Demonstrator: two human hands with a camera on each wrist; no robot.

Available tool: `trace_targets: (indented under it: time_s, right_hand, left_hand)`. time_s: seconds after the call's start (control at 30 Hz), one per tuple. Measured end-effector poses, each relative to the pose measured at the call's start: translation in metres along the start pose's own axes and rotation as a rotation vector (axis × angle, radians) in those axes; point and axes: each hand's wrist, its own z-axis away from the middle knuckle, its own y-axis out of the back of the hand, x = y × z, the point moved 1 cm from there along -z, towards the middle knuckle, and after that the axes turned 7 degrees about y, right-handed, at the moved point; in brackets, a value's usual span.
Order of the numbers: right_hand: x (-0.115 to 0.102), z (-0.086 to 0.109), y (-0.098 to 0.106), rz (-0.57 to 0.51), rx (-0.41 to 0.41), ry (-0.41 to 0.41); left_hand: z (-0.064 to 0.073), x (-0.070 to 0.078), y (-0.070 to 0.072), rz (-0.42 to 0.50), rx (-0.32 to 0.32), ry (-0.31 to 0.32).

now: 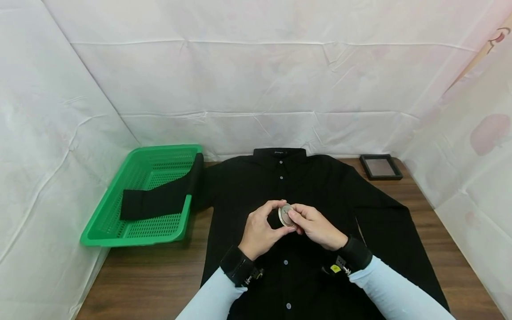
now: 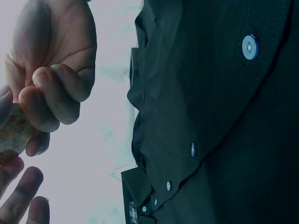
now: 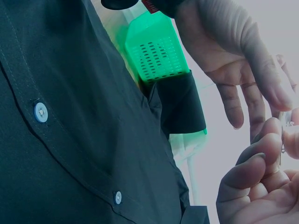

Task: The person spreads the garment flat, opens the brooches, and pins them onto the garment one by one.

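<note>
Above the chest of a black shirt (image 1: 232, 222) laid face up, both hands hold a small round badge (image 1: 285, 215) with a silver back. Left fingers and thumb pinch its rim, the left hand (image 1: 259, 231) coming from the left side. My right hand (image 1: 322, 229) grips it from the other side, thumb against the silver face. In the left wrist view the badge (image 2: 14, 135) shows a patterned face with red marks, and the right hand's fingers (image 2: 63, 100) are curled. Seen nearly edge-on in the right wrist view, it is thin and partly hidden by fingers.
A green plastic basket (image 1: 182, 226) stands at the left, the shirt's sleeve (image 1: 156, 203) draped over its rim and into it. At the back right lies a black square-framed tray (image 1: 381, 167). White cloth (image 1: 256, 80) hangs behind and at the sides of the wooden table (image 1: 152, 275).
</note>
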Motion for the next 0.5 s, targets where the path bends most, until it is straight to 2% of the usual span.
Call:
trace_targets:
  time_s: [0.13, 0.27, 0.5]
  right_hand:
    - [0.0002, 0.0005, 0.0011, -0.005, -0.009, -0.008]
    - [0.0020, 0.0025, 0.0027, -0.068, -0.034, -0.016]
    - [0.0059, 0.0065, 0.0044, -0.353, -0.119, 0.025]
  left_hand:
    - [0.0001, -0.0009, -0.0001, 0.003, -0.001, 0.003]
    - [0.0009, -0.0007, 0.0000, 0.027, -0.013, 0.016]
    - [0.0013, 0.0034, -0.0012, 0.080, -0.046, 0.044]
